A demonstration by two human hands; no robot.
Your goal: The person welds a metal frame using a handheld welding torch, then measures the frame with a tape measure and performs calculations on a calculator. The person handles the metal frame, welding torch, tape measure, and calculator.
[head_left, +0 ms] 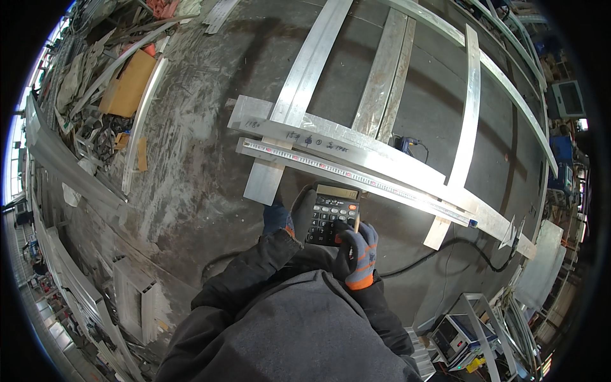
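Note:
A black calculator [332, 215] with a small grey display is held up close in front of my body, its dark cover folded out at the left. My left hand [277, 219], in a dark blue glove, supports it from the left side; its fingers are mostly hidden. Over the lower keys is my right hand [359, 253], in a grey glove with orange stripes and cuff. A thin light-coloured pencil [357, 222] sticks up from its closed fingers. Beyond the calculator, a tape measure [344, 172] lies stretched along a metal bar, its dark case at the right end.
Silvery metal profiles [315, 67] lie crosswise over long bars [375, 148], one bearing handwritten marks. A black cable [417, 264] runs across the floor at right. A blue-and-white machine [459, 340] stands lower right. Scrap and a brown board [127, 84] are piled upper left.

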